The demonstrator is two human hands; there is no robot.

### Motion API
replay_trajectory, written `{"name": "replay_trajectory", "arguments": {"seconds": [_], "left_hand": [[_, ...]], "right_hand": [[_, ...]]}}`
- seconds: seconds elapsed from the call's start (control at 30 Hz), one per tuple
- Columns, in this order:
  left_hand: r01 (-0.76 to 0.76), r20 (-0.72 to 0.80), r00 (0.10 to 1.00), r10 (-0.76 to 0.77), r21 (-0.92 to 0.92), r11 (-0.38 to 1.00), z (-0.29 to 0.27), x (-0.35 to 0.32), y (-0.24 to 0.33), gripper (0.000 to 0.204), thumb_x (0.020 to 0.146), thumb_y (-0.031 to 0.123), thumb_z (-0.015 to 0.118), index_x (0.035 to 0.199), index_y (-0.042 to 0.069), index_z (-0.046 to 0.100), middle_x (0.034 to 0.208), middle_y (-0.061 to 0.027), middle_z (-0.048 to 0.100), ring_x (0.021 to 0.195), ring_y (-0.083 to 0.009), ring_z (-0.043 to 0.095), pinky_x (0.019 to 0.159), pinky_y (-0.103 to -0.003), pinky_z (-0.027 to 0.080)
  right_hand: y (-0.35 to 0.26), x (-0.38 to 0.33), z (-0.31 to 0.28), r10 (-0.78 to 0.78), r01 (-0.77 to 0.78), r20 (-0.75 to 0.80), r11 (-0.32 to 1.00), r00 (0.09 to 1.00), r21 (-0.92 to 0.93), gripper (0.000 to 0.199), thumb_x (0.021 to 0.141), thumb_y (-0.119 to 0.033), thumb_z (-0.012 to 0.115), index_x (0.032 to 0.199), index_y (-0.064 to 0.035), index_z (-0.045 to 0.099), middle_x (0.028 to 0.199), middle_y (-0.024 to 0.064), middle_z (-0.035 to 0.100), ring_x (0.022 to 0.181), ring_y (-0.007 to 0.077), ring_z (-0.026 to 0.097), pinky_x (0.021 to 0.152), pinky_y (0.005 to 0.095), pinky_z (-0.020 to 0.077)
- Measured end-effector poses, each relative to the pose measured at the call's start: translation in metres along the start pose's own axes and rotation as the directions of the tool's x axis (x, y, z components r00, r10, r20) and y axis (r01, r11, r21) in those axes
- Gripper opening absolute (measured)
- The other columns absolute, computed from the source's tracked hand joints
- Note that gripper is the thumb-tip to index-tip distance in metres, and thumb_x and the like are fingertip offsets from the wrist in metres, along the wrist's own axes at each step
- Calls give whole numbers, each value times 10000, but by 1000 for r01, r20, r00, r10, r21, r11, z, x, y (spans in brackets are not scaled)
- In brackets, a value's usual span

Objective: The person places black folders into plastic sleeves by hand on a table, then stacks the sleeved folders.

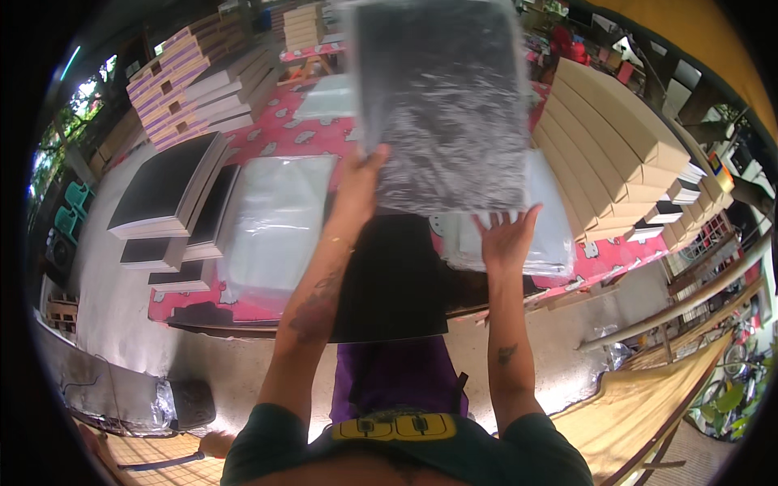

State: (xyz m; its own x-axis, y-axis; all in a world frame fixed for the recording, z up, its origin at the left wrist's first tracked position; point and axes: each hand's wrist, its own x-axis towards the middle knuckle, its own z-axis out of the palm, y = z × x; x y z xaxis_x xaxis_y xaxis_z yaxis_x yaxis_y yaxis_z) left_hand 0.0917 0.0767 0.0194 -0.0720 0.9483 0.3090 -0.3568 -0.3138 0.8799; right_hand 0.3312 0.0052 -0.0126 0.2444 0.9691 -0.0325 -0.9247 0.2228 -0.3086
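A black sheet in a clear plastic sleeve is held up in front of me, its surface shiny and wrinkled. My left hand grips the sleeve's lower left edge, thumb on the near face. Under its bottom right edge, my right hand has its fingers spread, palm up, the tips touching or very close to the plastic. A black panel lies below on the table's near edge. Clear plastic sleeves are piled on both sides of it, one pile by my left forearm and another pile beyond my right hand.
Thick black-topped stacks stand at the table's left, with striped boxes behind. A tall row of brown cardboard boxes fills the right side. Pink patterned cloth covers the table. A wooden pole slants at the right.
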Motion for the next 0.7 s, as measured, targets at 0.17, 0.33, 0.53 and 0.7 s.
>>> {"name": "replay_trajectory", "arguments": {"seconds": [0.17, 0.33, 0.53, 0.7], "left_hand": [[157, 287, 930, -229, 254, 954, 108, -37, -68, 410, 951, 414, 510, 1038, 15, 546, 844, -70, 630, 719, -152, 588, 601, -295, 473], [469, 220, 851, -477, 89, 878, 113, -77, -111, 301, 966, 331, 503, 852, 52, 511, 654, -67, 592, 480, -118, 527, 438, -258, 418], [623, 57, 781, -621, -28, 781, 95, -90, -122, 253, 946, 259, 541, 841, 29, 534, 678, -88, 612, 541, -144, 593, 469, -276, 489], [595, 161, 774, -613, 147, 790, 72, -105, -109, 249, 927, 197, 547, 894, -47, 583, 705, -131, 639, 618, -196, 663, 551, -309, 563]], "right_hand": [[-96, 76, -35, -471, 463, -113, 882, 875, -91, 262, 924, -91, 536, 1171, -6, 519, 1175, 160, 560, 1079, 263, 557, 926, 458, 494], [-98, 65, -81, -648, 536, -212, 739, 732, -407, 349, 935, -135, 509, 1256, -13, 448, 1283, 185, 473, 1138, 298, 508, 959, 470, 442], [-72, 28, -71, -804, 226, 444, -383, 395, -896, 421, 919, -353, 534, 1271, -125, 501, 1266, 157, 474, 1204, 342, 441, 973, 519, 353], [-37, 18, -86, -271, 16, 535, -882, 800, -471, 373, 892, -472, 510, 1188, -259, 586, 1200, 83, 530, 1110, 314, 484, 930, 499, 355]]}}
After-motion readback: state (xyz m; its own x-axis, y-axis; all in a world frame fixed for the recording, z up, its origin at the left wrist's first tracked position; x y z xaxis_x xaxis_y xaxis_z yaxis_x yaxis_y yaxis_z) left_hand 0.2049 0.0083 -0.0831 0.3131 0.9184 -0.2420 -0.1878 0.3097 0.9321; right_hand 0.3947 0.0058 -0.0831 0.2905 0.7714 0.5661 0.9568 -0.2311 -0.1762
